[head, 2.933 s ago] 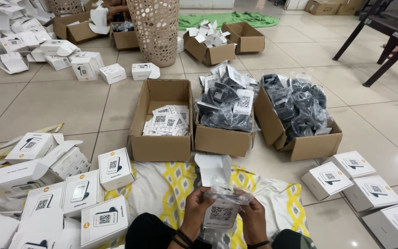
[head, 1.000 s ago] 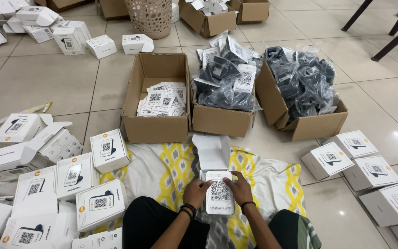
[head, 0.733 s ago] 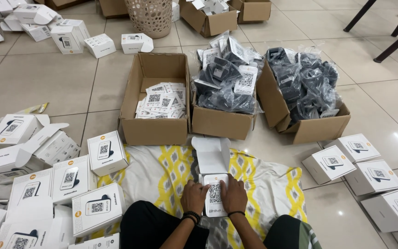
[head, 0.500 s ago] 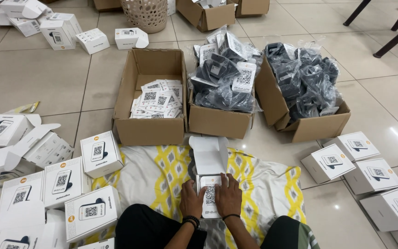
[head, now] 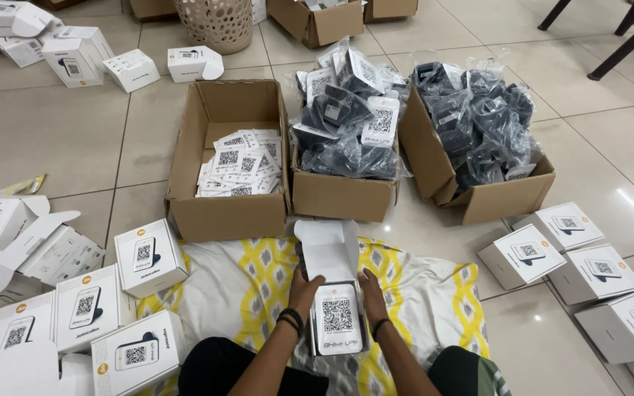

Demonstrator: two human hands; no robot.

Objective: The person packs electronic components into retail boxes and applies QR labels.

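An open white carton point(head: 329, 253) lies on the yellow-and-white patterned cloth point(head: 251, 279) in front of me, its lid flap folded back. A white device with a square code on its face point(head: 337, 317) sits in the carton. My left hand point(head: 304, 287) grips the left side of the carton and device; my right hand point(head: 372, 292) grips the right side. Both wrists wear dark bands.
Three cardboard boxes stand ahead: one with code cards point(head: 238, 163), one with bagged dark devices point(head: 346, 125), one with bagged black parts point(head: 478, 136). Closed white cartons lie at left point(head: 82, 308) and right point(head: 588, 271). A woven basket point(head: 219, 20) stands far back.
The bagged device that I held up earlier has come down into the open carton on the cloth. My hands have moved from its face to its sides.
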